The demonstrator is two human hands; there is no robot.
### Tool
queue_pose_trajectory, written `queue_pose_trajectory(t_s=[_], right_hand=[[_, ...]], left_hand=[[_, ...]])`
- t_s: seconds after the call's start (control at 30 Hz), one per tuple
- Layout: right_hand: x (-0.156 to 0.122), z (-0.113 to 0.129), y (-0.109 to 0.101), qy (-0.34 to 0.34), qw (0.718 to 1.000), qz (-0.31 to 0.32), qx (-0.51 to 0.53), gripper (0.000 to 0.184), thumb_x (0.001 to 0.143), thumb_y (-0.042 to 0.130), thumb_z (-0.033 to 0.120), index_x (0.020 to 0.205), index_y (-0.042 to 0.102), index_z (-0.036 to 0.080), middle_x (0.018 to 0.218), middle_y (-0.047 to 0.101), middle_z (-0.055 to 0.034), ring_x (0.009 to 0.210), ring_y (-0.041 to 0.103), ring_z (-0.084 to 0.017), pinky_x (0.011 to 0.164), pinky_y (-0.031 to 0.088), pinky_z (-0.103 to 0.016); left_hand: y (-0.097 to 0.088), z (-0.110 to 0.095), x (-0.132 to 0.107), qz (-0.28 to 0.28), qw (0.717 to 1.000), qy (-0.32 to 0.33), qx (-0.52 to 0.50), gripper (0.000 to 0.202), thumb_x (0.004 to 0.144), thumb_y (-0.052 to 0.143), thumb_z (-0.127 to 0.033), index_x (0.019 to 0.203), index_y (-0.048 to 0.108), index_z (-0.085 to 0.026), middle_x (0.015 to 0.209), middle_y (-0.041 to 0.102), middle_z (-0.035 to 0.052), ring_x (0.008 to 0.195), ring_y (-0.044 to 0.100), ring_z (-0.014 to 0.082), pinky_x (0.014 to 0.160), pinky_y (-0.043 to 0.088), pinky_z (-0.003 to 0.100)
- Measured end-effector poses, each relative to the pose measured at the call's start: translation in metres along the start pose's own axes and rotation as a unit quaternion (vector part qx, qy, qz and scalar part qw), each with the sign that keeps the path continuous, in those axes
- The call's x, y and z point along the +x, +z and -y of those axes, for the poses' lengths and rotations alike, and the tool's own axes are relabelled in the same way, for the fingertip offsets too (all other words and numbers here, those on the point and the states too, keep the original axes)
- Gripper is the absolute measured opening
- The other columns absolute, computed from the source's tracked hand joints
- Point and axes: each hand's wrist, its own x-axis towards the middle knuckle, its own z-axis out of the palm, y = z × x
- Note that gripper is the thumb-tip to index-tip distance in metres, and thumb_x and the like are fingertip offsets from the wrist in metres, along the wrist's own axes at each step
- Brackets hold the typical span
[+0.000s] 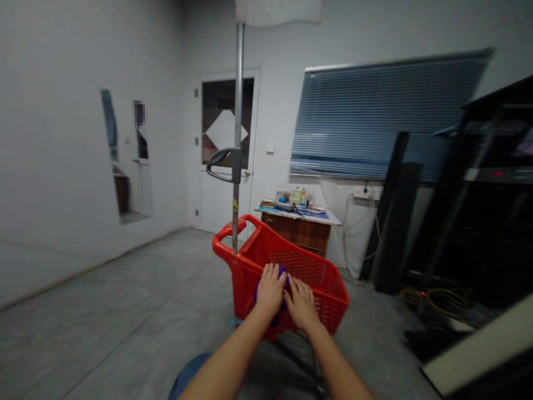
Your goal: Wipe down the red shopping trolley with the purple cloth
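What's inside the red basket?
Near the front of the red basket there seems to be a purple cloth, with the left hand and right hand on it. The hands cover most of it, and the basket's walls hide its floor.

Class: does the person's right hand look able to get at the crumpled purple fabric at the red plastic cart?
Probably yes: the right hand lies against the crumpled purple fabric, with nothing between; the left hand is alongside, not blocking.
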Motion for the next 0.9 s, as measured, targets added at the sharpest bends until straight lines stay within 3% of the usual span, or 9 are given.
queue_pose_trajectory(t_s=[0.07,0.23,0.3,0.43,0.53,0.6,0.77,0.83,0.9], right_hand=[[0.000,-0.003,-0.001,-0.008,1.000,0.003,0.001,0.061,0.099,0.027,0.050,0.152,0.032,0.021,0.150,0.044,-0.0092,0.140,0.036,-0.023,0.117,0.022,-0.043],[0.003,-0.010,0.002,-0.016,1.000,0.010,0.004,0.062,0.098,0.027,0.050,0.154,0.026,0.022,0.152,0.041,-0.0073,0.141,0.035,-0.022,0.118,0.021,-0.043],[0.005,-0.010,0.004,-0.011,1.000,0.005,0.007,0.062,0.098,0.028,0.050,0.154,0.027,0.023,0.152,0.042,-0.0072,0.141,0.035,-0.022,0.118,0.021,-0.043],[0.012,-0.009,0.005,-0.002,1.000,0.009,0.029,0.060,0.099,0.024,0.048,0.153,0.028,0.023,0.151,0.043,-0.0067,0.140,0.036,-0.021,0.117,0.021,-0.043],[0.020,-0.011,0.002,0.003,0.999,0.017,0.044,0.058,0.100,0.023,0.046,0.153,0.028,0.024,0.152,0.042,-0.0050,0.140,0.035,-0.021,0.118,0.020,-0.042],[0.027,-0.013,0.000,0.007,0.998,0.022,0.051,0.057,0.100,0.023,0.045,0.153,0.029,0.024,0.152,0.043,-0.0047,0.139,0.036,-0.021,0.118,0.020,-0.042],[0.040,-0.017,0.007,0.000,0.998,0.010,0.061,0.054,0.100,0.024,0.044,0.150,0.035,0.026,0.149,0.047,-0.0038,0.138,0.039,-0.019,0.117,0.024,-0.040],[0.041,-0.015,0.013,0.007,0.999,-0.002,0.053,0.055,0.100,0.026,0.046,0.150,0.036,0.026,0.149,0.047,-0.0043,0.139,0.038,-0.019,0.118,0.023,-0.041],[0.040,-0.012,0.018,0.018,0.999,-0.009,0.048,0.056,0.099,0.028,0.049,0.151,0.035,0.026,0.150,0.046,-0.0042,0.140,0.037,-0.021,0.118,0.023,-0.043]], left_hand=[[-0.004,0.007,0.000,-0.003,1.000,0.016,-0.002,0.037,0.096,0.045,-0.025,0.130,0.060,-0.025,0.143,0.055,0.0114,0.135,0.047,0.0264,0.118,0.026,0.051],[-0.030,0.070,-0.009,-0.065,0.996,-0.047,0.049,0.042,0.094,0.040,-0.017,0.131,0.059,-0.022,0.146,0.052,0.0120,0.140,0.041,0.0275,0.119,0.023,0.052],[-0.032,0.082,-0.008,-0.077,0.994,-0.065,0.052,0.043,0.094,0.039,-0.015,0.132,0.058,-0.022,0.147,0.050,0.0115,0.140,0.039,0.0272,0.119,0.021,0.053],[-0.014,0.060,0.006,-0.055,0.996,-0.060,0.035,0.039,0.096,0.039,-0.020,0.128,0.061,-0.021,0.145,0.052,0.0119,0.138,0.042,0.0283,0.118,0.023,0.055],[0.000,0.035,0.021,-0.017,1.000,-0.012,0.012,0.035,0.097,0.041,-0.027,0.125,0.062,-0.023,0.143,0.055,0.0111,0.135,0.046,0.0276,0.116,0.027,0.052],[0.001,0.032,0.030,0.005,1.000,0.029,0.005,0.033,0.097,0.043,-0.029,0.123,0.063,-0.024,0.138,0.059,0.0098,0.130,0.050,0.0259,0.116,0.029,0.049],[-0.021,0.075,0.045,-0.002,0.999,0.037,0.031,0.027,0.096,0.045,-0.027,0.112,0.065,-0.022,0.104,0.069,0.0080,0.108,0.060,0.0229,0.118,0.024,0.049],[-0.026,0.091,0.047,-0.006,0.999,0.029,0.039,0.027,0.096,0.043,-0.025,0.111,0.065,-0.022,0.101,0.069,0.0073,0.105,0.061,0.0227,0.117,0.024,0.049],[-0.022,0.094,0.047,-0.006,0.999,0.029,0.040,0.030,0.096,0.041,-0.021,0.114,0.065,-0.022,0.104,0.068,0.0077,0.107,0.060,0.0231,0.117,0.025,0.049]])
